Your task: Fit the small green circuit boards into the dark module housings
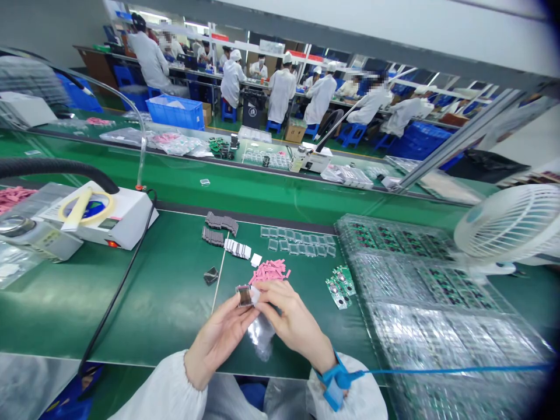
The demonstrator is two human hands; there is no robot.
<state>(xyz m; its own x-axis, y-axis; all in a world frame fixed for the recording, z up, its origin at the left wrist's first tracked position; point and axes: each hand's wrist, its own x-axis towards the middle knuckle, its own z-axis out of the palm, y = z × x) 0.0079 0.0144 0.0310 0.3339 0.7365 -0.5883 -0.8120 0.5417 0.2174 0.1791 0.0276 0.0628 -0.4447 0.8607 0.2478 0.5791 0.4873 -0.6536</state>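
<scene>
My left hand [223, 331] holds a small dark rectangular display piece [244, 296] between thumb and fingers above the green bench mat. At its right edge, my right hand [289, 315] pinches a small white piece [254, 296] against it. Just beyond my hands lies a pile of pink strips [269, 270]. White squares [237, 249] and stacked dark pieces [213, 235] are lined up behind on the left. Clear frames [297, 236] stand in rows at the back. Green circuit boards [340, 287] lie to the right. A clear plastic bag [261, 337] is under my hands.
Clear trays of boards [420, 309] fill the right side, with a white fan [510, 224] behind them. A white machine [105, 216] with a tape roll and black cable stands left. A blue wrist strap [336, 382] trails its cord rightward. People in white coats sit beyond.
</scene>
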